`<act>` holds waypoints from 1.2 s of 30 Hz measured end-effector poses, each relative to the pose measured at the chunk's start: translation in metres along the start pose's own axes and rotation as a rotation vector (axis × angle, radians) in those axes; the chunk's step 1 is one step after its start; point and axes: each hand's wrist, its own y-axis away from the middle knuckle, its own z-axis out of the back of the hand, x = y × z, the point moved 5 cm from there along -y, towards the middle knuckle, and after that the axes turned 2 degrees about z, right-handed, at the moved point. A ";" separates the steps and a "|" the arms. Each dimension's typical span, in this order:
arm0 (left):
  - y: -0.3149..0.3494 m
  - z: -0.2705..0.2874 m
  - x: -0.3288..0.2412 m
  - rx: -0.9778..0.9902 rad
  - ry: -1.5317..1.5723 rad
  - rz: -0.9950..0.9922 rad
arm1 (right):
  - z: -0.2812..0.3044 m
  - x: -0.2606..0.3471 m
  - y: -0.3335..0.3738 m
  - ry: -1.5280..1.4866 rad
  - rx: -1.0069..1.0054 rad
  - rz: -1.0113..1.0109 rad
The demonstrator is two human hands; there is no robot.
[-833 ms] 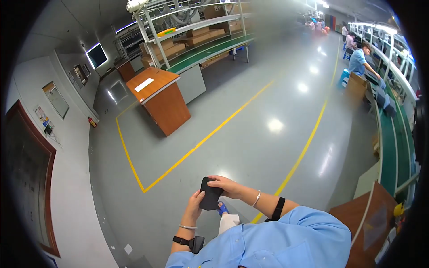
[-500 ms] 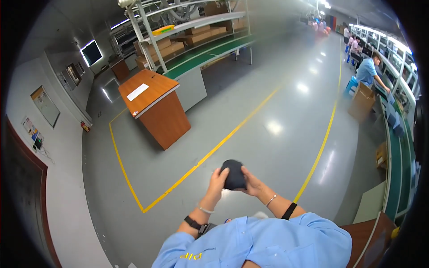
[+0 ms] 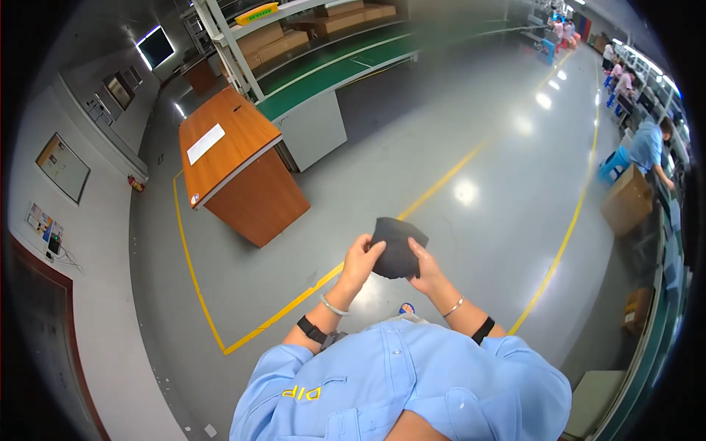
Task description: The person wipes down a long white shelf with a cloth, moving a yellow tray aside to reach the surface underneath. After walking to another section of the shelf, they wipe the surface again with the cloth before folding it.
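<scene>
Gripping dark cloth (image 3: 396,247), both hands raised

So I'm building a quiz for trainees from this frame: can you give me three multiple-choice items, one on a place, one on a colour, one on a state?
1. Where does the orange-brown wooden desk stand?
A. Ahead and to the person's left
B. To the person's right
C. Behind the seated co-worker

2. What colour are the floor lines?
A. White
B. Yellow
C. Red

3. How is the dark floppy cloth piece held?
A. Left hand alone
B. Lying on the floor
C. Between both hands

Key: 1 A, the orange-brown wooden desk is upper left of the hands. 2 B, the floor lines are yellow. 3 C, the left hand and right hand both grip the dark floppy cloth piece.
</scene>
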 end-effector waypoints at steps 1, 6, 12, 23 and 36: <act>-0.023 -0.002 -0.006 -0.007 0.161 0.052 | -0.005 0.015 -0.025 -0.001 -0.006 -0.009; -0.125 0.020 -0.020 -0.264 0.324 0.056 | -0.039 0.052 -0.132 -0.066 0.148 -0.176; -0.277 0.009 0.009 -0.321 0.428 0.074 | -0.024 0.110 -0.273 0.108 0.137 -0.218; -0.625 -0.089 -0.040 0.291 0.300 0.199 | 0.087 0.374 -0.491 0.279 -0.335 0.279; -0.995 0.005 -0.090 -0.131 0.155 0.017 | 0.247 0.665 -0.717 0.166 -0.677 0.539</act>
